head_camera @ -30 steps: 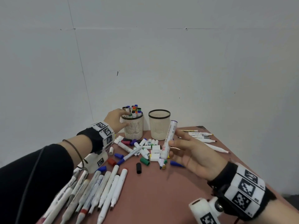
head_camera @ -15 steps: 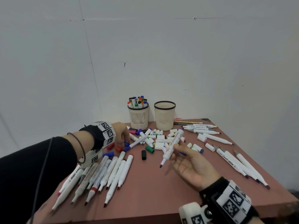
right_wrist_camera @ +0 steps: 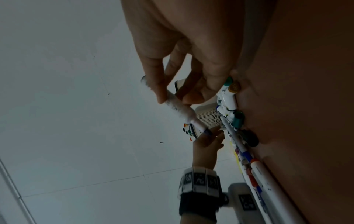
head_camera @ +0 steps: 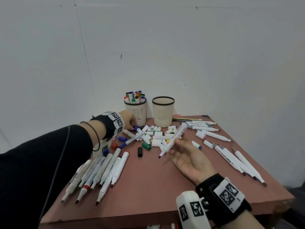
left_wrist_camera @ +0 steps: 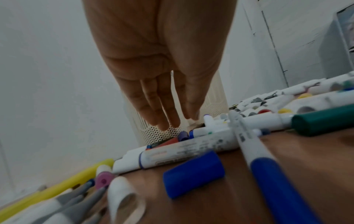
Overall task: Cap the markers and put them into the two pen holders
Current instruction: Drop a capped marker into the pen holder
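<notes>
My right hand [head_camera: 177, 143] pinches an uncapped white marker [head_camera: 176, 138] above the table, its purple tip pointing down towards me; the right wrist view shows the fingers [right_wrist_camera: 161, 91] round the same marker [right_wrist_camera: 180, 109]. My left hand [head_camera: 131, 124] reaches down at the foot of the left pen holder [head_camera: 135, 111], which is full of capped markers. Its straight fingers [left_wrist_camera: 168, 121] hover just over a purple cap [left_wrist_camera: 183, 135] and hold nothing. The right pen holder [head_camera: 163, 111] looks empty.
Loose caps [head_camera: 156, 136] lie piled in front of the holders, with a black cap [head_camera: 140, 152] and a green cap [head_camera: 146, 146] nearer me. Uncapped markers lie in a row at the front left [head_camera: 105, 169] and along the right side [head_camera: 231, 156]. The table [head_camera: 148, 195] ends close in front.
My left hand came down from the left holder's rim to the caps at its foot. My right hand lowered the marker and tipped it from upright to slanting.
</notes>
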The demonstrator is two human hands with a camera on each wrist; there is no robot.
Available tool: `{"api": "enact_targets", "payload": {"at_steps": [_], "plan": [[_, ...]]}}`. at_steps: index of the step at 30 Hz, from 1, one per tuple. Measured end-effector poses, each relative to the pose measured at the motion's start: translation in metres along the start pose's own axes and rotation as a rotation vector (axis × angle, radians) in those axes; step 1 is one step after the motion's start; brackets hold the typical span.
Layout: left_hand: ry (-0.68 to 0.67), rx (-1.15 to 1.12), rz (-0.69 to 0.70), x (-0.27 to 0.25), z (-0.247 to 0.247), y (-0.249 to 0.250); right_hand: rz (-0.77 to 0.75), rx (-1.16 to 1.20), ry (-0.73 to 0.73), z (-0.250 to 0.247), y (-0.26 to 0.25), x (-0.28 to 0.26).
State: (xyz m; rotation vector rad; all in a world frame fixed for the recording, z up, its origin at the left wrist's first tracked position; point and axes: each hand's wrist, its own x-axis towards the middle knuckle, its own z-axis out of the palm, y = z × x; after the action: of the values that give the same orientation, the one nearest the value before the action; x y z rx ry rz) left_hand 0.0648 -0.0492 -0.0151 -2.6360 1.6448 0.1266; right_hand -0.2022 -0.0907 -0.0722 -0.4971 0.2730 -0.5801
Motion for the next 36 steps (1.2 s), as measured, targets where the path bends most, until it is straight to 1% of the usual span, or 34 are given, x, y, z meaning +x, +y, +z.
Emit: {"api": "enact_targets", "payload": {"at_steps": [3, 6, 9, 14, 21, 25, 30, 33, 36], "plan": [[-0.023, 0.031, -0.034, 0.016, 0.003, 0.007, -0.009, -0.056, -0.037, -0.002, 0.000, 0.001], [-0.072, 0.115, -0.080, 0.030, 0.006, 0.013, -0.018, -0.100, -0.074, -0.004, 0.001, 0.002], [-0.075, 0.158, -0.126, 0.041, 0.004, 0.017, -0.016, -0.094, -0.120, -0.007, 0.002, 0.007], [-0.167, 0.198, -0.216, 0.048, -0.005, 0.024, -0.020, -0.079, -0.163, -0.012, 0.003, 0.012], [-0.161, 0.277, -0.199, 0.046, -0.003, 0.023, -0.014, -0.090, -0.194, -0.012, 0.001, 0.011], [-0.207, 0.294, -0.172, 0.044, -0.004, 0.023, -0.004, -0.099, -0.171, -0.010, -0.001, 0.007], [-0.184, 0.268, -0.123, 0.043, 0.001, 0.020, -0.013, -0.104, -0.145, -0.009, 0.000, 0.005], [-0.203, 0.243, -0.122, 0.041, 0.001, 0.020, -0.016, -0.104, -0.158, -0.009, 0.000, 0.006], [-0.211, 0.182, -0.105, 0.040, -0.001, 0.017, -0.012, -0.102, -0.134, -0.012, 0.001, 0.007]]}}
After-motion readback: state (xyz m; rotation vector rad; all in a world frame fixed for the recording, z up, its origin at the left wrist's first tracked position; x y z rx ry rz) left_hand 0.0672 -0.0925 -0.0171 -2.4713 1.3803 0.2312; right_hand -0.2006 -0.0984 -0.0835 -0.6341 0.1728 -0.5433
